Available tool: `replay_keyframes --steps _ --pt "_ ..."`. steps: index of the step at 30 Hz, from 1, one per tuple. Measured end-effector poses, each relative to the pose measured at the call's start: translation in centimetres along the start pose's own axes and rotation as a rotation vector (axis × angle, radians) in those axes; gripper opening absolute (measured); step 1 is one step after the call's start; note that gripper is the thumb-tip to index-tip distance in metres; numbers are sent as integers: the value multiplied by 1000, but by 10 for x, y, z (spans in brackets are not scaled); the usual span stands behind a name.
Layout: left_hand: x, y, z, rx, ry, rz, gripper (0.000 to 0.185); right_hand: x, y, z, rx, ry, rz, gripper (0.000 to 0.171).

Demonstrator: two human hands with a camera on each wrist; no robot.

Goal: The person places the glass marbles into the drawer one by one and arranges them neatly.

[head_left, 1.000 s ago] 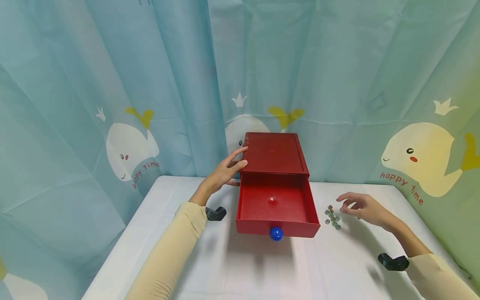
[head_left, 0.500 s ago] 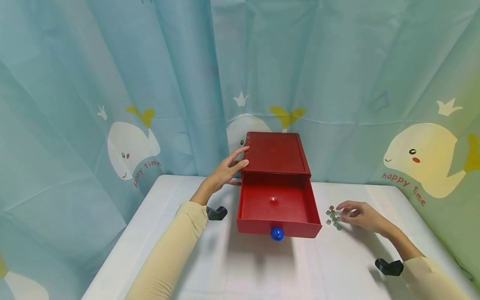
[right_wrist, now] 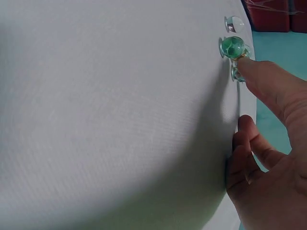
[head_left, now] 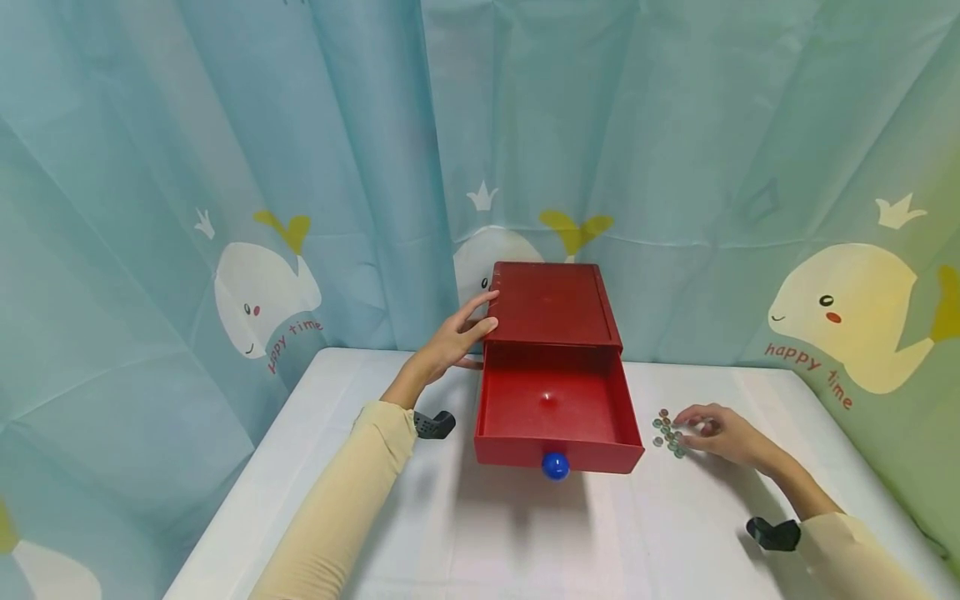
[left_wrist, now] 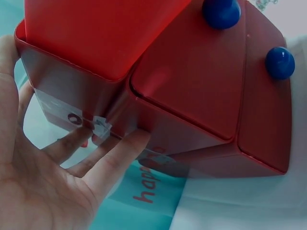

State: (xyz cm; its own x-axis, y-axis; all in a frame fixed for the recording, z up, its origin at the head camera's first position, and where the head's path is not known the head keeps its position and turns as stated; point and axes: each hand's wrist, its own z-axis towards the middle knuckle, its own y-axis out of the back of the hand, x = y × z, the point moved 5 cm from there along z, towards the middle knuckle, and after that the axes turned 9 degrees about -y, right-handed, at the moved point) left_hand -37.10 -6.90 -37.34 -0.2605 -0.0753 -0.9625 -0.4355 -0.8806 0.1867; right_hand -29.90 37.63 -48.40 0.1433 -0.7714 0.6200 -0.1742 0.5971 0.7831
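Observation:
A red drawer box (head_left: 551,304) stands upright with its top drawer (head_left: 581,412) pulled out and a blue knob (head_left: 556,467) on the front. My left hand (head_left: 446,343) lies against the box's left side, fingers spread and touching the wall and upper edge; the left wrist view shows the fingertips (left_wrist: 141,136) pressing the side. To the right of the box, several small glass marbles (head_left: 658,424) lie clustered on the table. Over their right edge is my right hand (head_left: 727,433), fingers loosely bent; in the right wrist view its thumb reaches a green-swirled marble (right_wrist: 233,46), the other fingers apart from it.
The lower drawers, each with a blue knob (left_wrist: 280,63), are closed. A white cloth (head_left: 412,533) covers the table. A blue-green curtain (head_left: 360,167) with whale prints hangs close behind and along both sides. Black wrist devices (head_left: 772,534) sit on both arms.
My right hand has moved left and slightly down onto the edge of the marble cluster. My left hand and the drawer box stay in place.

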Motion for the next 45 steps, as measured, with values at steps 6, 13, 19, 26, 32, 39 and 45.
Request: replay_keyframes --steps 6,13,19,26,32,39,45 --pt "-1 -1 -1 -1 -6 4 58 0 -3 0 -9 -5 -13 17" --pt "-1 -1 -1 -4 -7 10 59 0 -4 -1 -21 -14 -10 14" --pt "-1 -2 -3 -8 1 17 59 0 -5 -1 -40 -12 -25 13" --pt "0 -2 -2 -12 7 20 60 0 -5 -3 -46 -16 -6 13" --pt "-1 -2 -2 -15 2 21 60 -1 -5 -3 -49 -19 -5 13" --pt "-2 -3 -3 -12 -6 23 60 -1 -5 -3 -50 -34 -13 11" --pt "-1 -2 -2 -9 -4 19 58 0 -6 -3 -57 -34 -28 11"
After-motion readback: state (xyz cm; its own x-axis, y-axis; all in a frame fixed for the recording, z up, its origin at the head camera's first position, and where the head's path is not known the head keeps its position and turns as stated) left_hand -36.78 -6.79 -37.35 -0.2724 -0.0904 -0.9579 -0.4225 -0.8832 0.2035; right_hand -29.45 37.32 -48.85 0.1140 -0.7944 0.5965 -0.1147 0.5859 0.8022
